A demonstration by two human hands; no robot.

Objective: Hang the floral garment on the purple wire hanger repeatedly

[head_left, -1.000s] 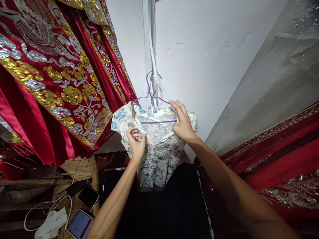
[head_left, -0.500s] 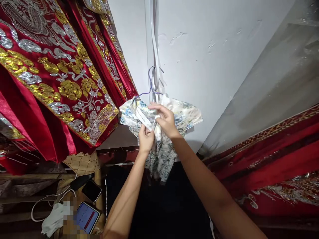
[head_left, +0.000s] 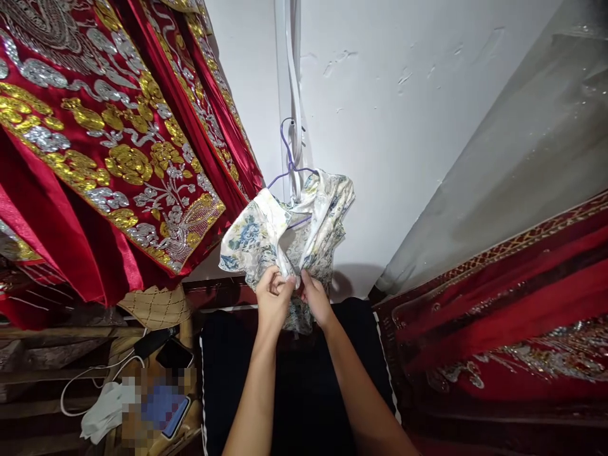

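Both hands dropped lower; left hand (head_left: 273,297), right hand (head_left: 314,297) fingers clamped on one floral garment (head_left: 266,231).

Costume workroom: embroidered red robes (head_left: 109,158) hanging, floral garment (head_left: 285,234) on hanger (head_left: 289,168).

One floral garment (head_left: 266,237), one purple hanger (head_left: 288,166), two hands (head_left: 272,303), one phone (head_left: 174,355)

Nothing readable here, honestly. The red embroidered cloth (head_left: 109,145) only has gold and silver flowers and swirls, no characters I can make out. The floral garment (head_left: 285,234) shows no tag or label. The phone screen (head_left: 161,405) by the bottom left is blurred out, so no text there either.
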